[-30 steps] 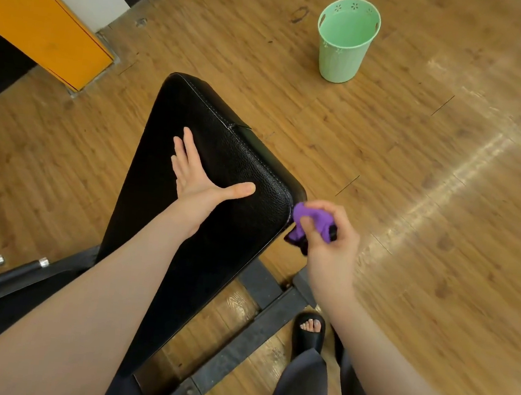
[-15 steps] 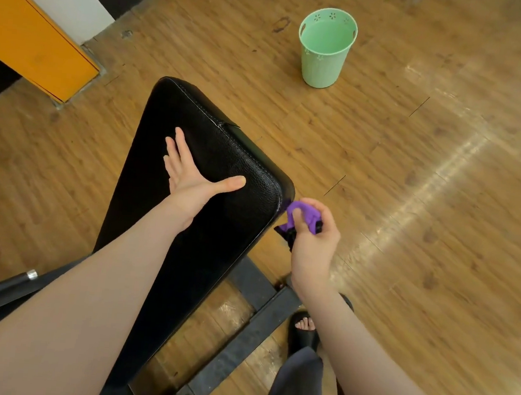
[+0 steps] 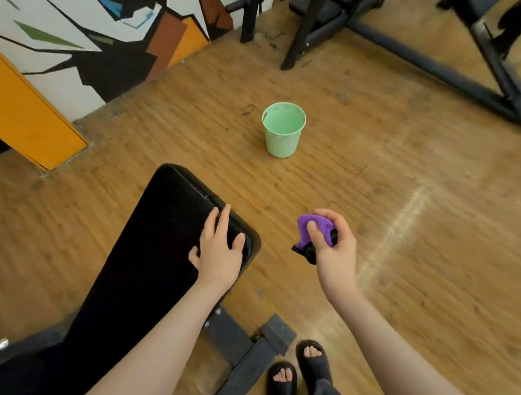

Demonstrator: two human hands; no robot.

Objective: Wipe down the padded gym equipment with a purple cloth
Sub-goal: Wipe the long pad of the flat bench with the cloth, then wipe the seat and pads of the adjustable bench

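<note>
Cloth gripped — clear of pad.

Open wooden plank floor lies to the right of the black padded bench's far end, broken only by a pale green plastic bucket standing well beyond the bench's far right corner. A painted wall and an orange panel close the left side. Black steel equipment frames bar the far edge. The bench's dark metal base bar crosses the floor near two sandalled feet.
</note>
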